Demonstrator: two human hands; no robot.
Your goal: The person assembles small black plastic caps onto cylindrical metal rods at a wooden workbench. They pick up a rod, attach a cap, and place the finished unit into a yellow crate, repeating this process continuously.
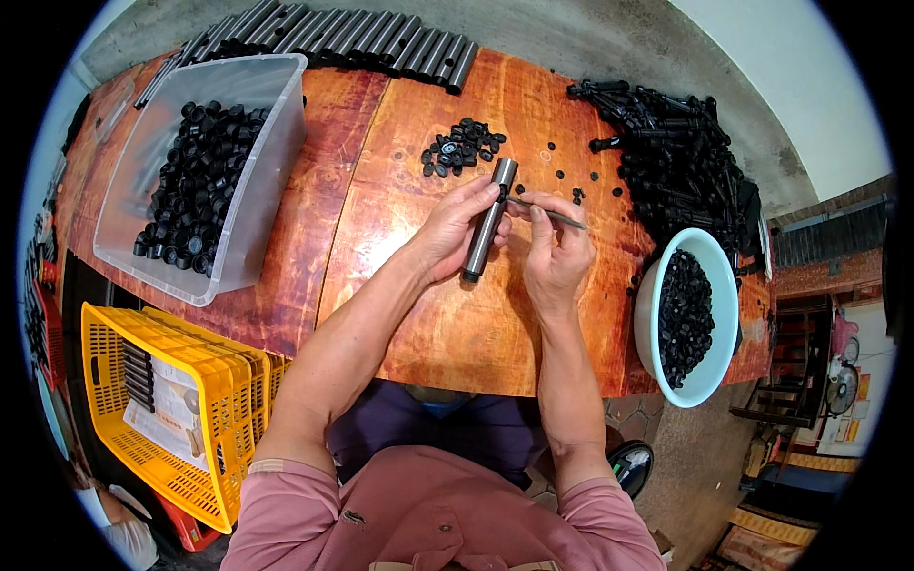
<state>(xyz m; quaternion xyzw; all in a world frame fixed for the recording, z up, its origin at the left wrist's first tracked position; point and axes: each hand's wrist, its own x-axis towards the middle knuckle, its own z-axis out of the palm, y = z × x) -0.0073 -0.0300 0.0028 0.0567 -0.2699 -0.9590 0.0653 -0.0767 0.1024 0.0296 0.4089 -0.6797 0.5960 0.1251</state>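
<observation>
My left hand (446,236) is closed around a grey metal tube (486,233) with a black lower end, tilted over the middle of the table. Pinched in my right hand (557,266) is a thin dark metal tool (564,218). Its tip meets the tube's side near a dark spot in the upper part; my fingers hide the exact contact. Just beyond the tube lies a small pile of black round caps (459,150). A few tiny black pieces (578,194) are scattered to the right of it.
On the wooden table (447,352) stand a clear plastic bin (262,214) of black caps and a light-blue bowl (650,333) of small black parts. Metal tubes (381,43) line the far edge. Black parts (671,143) heap at far right. A yellow crate (157,333) sits lower left.
</observation>
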